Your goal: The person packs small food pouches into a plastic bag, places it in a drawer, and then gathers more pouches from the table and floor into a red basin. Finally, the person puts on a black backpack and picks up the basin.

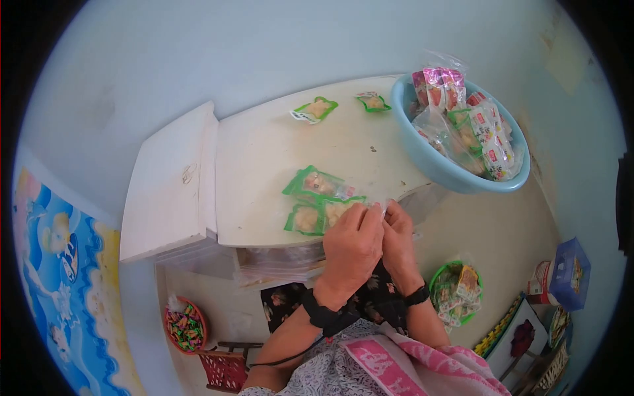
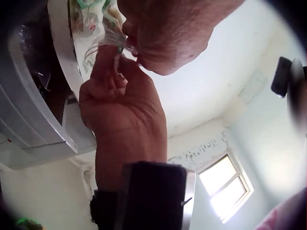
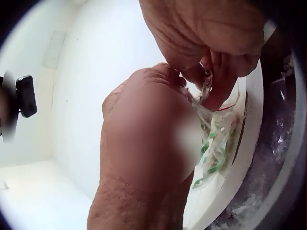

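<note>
Both hands meet at the front edge of the white table, fingertips nearly together. The left hand (image 1: 354, 247) pinches the top of a clear plastic bag (image 2: 114, 36); the right hand (image 1: 399, 245) pinches it right beside. In the left wrist view, the left hand (image 2: 127, 108) has thumb and curled fingers on the plastic, the right hand (image 2: 172, 33) above it. The right wrist view shows plastic running from the fingers toward green-edged packets. Several such packets (image 1: 307, 219) with pale pieces lie left of the hands; whether all are inside the bag, I cannot tell.
Two more green-edged packets (image 1: 317, 108) (image 1: 374, 101) lie at the table's back. A blue basin (image 1: 429, 158) full of packets stands at the right corner. On the floor are a green basket (image 1: 477, 310) and a red bowl of wrapped pieces (image 1: 203, 330). A raised white panel (image 1: 168, 185) borders the left.
</note>
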### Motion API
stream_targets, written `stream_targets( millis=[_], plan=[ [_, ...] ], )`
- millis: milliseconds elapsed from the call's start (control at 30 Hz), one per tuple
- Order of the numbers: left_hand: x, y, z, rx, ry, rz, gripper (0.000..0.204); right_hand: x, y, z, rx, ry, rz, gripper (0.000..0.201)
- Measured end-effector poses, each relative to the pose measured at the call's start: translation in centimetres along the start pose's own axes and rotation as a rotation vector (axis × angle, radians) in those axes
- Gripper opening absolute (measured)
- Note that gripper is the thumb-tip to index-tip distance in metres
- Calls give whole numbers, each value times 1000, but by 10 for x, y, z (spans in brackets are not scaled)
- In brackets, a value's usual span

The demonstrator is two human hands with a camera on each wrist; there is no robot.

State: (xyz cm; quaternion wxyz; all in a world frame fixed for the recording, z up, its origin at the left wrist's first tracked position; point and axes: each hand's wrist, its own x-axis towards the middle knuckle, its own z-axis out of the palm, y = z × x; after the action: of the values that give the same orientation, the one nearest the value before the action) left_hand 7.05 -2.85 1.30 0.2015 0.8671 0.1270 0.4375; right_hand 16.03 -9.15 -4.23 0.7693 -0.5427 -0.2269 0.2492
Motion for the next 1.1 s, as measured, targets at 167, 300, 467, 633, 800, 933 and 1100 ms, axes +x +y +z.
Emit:
stream_targets(
  millis=[167,300,467,633,800,933,1100],
  plan=[
    [-5,-6,-3,-65,37,64,15,4,-4,16,58,-69,-22,15],
    [-10,-11,-10,-188,43,-10,11,3,-1,26,128,-95,55,19],
    [-12,-22,-23,-259,97,-90,8,8,-5,-1,-644,-59,-186,21],
    [-17,-15,-17,-300,86,-75,8,5,-16,-5,-490,-233,-2,15],
    [-17,-11,-16,-368,80,-76,8,-15,1,28,170,-32,71,19],
    [-25,-18,-18,-369,42,-94,9,-5,6,18,-14,-298,35,10],
    [-27,-21,-29,-377,-25,-105,22,-7,-7,-14,-352,-79,73,19]
  ],
)
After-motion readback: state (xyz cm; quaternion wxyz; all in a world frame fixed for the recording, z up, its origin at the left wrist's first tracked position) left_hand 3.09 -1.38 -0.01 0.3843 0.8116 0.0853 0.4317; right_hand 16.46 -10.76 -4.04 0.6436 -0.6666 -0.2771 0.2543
